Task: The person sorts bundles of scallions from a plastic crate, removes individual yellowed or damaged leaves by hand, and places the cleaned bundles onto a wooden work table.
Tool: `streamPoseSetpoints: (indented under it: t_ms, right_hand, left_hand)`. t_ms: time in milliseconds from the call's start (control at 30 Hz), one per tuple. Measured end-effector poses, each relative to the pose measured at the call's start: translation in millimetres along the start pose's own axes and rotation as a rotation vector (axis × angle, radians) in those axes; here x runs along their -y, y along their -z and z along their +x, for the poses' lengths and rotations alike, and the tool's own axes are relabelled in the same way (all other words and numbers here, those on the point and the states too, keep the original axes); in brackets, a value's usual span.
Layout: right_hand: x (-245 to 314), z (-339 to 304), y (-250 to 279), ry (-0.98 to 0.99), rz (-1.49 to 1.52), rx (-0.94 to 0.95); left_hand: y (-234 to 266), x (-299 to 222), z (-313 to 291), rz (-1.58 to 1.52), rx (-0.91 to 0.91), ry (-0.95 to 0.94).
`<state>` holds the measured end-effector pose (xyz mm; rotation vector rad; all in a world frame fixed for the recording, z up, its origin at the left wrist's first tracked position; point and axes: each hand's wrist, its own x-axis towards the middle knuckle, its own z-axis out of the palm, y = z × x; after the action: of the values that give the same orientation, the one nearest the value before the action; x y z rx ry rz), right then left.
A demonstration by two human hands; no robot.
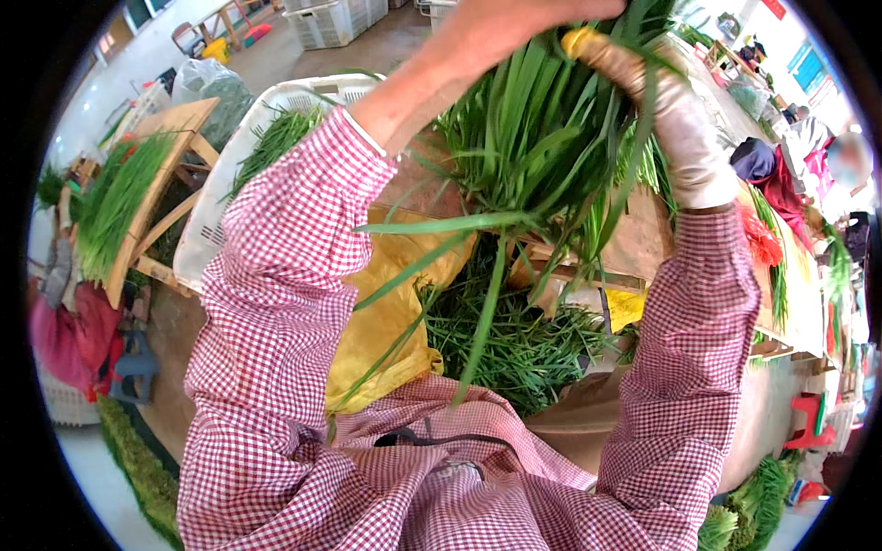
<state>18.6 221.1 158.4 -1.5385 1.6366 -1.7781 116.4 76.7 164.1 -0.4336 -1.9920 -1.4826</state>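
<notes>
A thick bunch of long, flat green leaves, which look like garlic chives (542,138), hangs in front of me at the upper middle. My right hand (625,69), in a pale, stained glove with a yellow fingertip, closes round the bunch near its top. Bare, my left hand (533,13) reaches across to the top of the same bunch; the upper edge of the picture cuts off its fingers. Several loose leaves droop toward my lap. Below lies a heap of cut green leaves (524,354) beside a yellow plastic sheet (386,344) over my lap.
A wooden work table (643,234) stands before me. To the left are a white plastic basket (197,230) with greens and a tilted wooden board (170,197) carrying chives. Another person in red (78,335) is at far left. A red stool (808,422) stands at the right.
</notes>
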Motion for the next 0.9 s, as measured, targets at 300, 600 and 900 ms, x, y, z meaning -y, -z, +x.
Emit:
streamPoseSetpoints:
  t_ms: [300,600,900]
  right_hand:
    - [-25.7,5.3,1.1,0.199,-0.054,-0.054]
    - [-19.1,4.4,5.1,0.225,-0.259,0.255]
    - [-2.4,-6.9,14.8,0.019,-0.331,0.423]
  left_hand:
    - [-5.8,-7.6,-3.7,0.151,-0.01,-0.144]
    - [10.5,23.0,-5.1,0.003,0.175,-0.038]
    - [-38.9,-14.6,2.9,0.232,0.108,-0.067]
